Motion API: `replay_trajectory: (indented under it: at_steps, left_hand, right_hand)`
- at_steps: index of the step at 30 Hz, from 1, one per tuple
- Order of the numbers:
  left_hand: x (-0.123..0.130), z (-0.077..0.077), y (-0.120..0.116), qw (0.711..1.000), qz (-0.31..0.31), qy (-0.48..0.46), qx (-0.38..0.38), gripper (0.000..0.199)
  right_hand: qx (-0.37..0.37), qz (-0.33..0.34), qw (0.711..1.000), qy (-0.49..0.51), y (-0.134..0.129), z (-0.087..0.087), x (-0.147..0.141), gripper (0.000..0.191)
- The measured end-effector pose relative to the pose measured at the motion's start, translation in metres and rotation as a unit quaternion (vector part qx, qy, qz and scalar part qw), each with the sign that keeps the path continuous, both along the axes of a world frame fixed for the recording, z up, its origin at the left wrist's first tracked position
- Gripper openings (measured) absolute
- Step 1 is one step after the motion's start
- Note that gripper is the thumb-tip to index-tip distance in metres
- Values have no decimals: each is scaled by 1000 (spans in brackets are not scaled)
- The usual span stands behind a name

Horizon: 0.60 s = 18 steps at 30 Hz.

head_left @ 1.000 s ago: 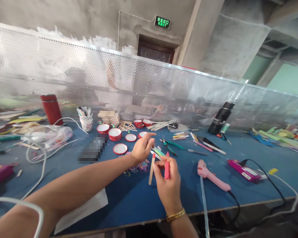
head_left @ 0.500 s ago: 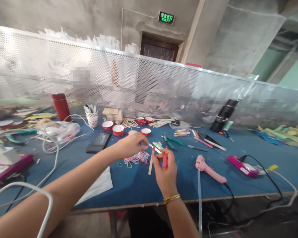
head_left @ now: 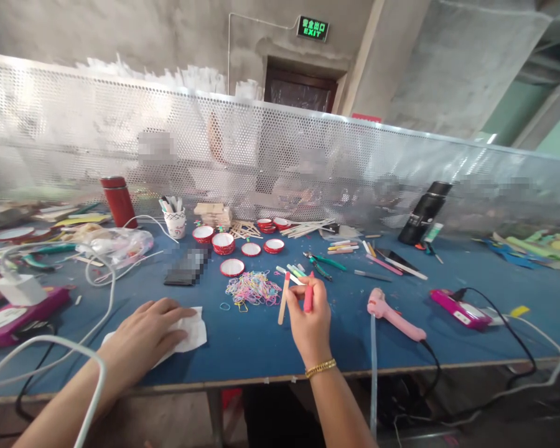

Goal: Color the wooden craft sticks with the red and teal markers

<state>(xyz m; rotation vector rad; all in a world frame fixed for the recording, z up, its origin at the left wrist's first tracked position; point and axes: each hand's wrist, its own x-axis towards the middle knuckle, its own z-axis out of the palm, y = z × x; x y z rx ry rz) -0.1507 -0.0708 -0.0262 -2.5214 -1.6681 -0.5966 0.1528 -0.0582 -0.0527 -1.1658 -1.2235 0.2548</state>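
Note:
My right hand (head_left: 312, 320) is closed on a wooden craft stick (head_left: 284, 305) with a red tip, pinched between thumb and finger. A red marker (head_left: 308, 297) stands up out of the same hand. Lower left, my left hand (head_left: 152, 333) lies spread over a white tissue (head_left: 193, 330) on the table, holding nothing I can see. A pile of colourful rubber bands (head_left: 253, 289) lies between the hands. Just beyond my right hand are several light markers (head_left: 298, 270).
Red-rimmed round dishes (head_left: 232, 267) stand behind the bands, near a black phone (head_left: 186, 266) and a cup of markers (head_left: 174, 223). Green-handled pliers (head_left: 322, 264) lie centre right. A pink glue gun (head_left: 396, 318) and a purple power strip (head_left: 460, 311) with cables are at right.
My left hand has moved from beside the stick's tip down and left onto the tissue, uncovering dishes and bands. My right hand has kept the stick and red marker in about the same place.

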Motion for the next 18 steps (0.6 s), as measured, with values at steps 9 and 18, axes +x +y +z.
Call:
replay_trajectory:
  at_steps: [9, 18]
  left_hand:
    - [-28, -16, -23, 997, -55, -47, -8, 34]
    - [67, 32, -38, 985, -161, -59, 26, 41]
  right_hand:
    - [-4, 9, 1000, -2, -2, 4, -1, 22]
    - [-9, 14, 1000, -16, -1, 3, -3, 22]
